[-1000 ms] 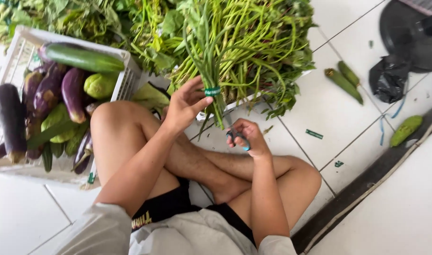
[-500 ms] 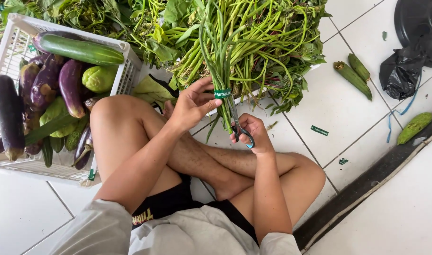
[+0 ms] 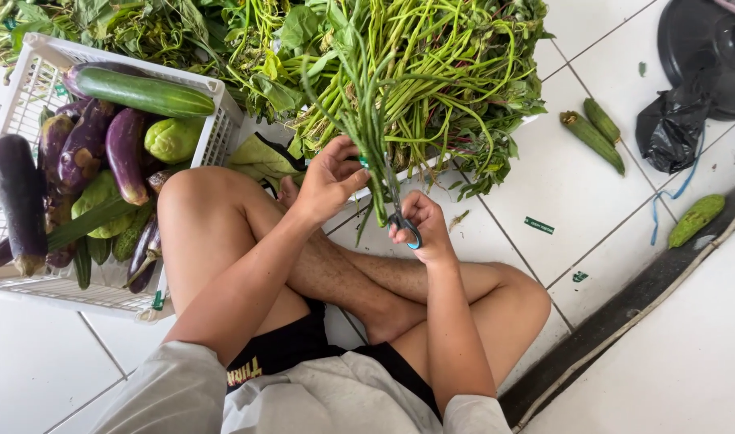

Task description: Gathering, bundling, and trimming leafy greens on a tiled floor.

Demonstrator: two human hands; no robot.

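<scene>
Two bare hands meet just past the person's crossed legs, above the white tiled floor [image 3: 689,345]. The right hand [image 3: 422,227] has its fingers clenched through the loops of a small pair of scissors [image 3: 400,210], blades pointing up toward the stalk ends. The left hand [image 3: 329,178] is closed around a bundle of long green stalks [image 3: 367,112], gripping it near the bottom where a green band seems to tie it, so the bundle stands almost upright between the two hands and in front of the bigger heap. I judge the stalks light and limp: thin stems that bend and bruise readily and slide apart if squeezed loosely, so the banded neck is the sensible place to hold, firm yet not crushing, while the leafy top flops free. To the left, touching the raised knee, a white plastic crate [image 3: 215,137] holds purple eggplants [image 3: 126,157], a long cucumber [image 3: 142,90] and pale green gourds. Beyond the hands, a heap of leafy greens [image 3: 456,88] spreads along the far edge of the floor. Well apart to the right lie two ridged gourds [image 3: 592,137], a black plastic bag [image 3: 671,128] and another green gourd [image 3: 695,219] near the floor's dark border strip.
</scene>
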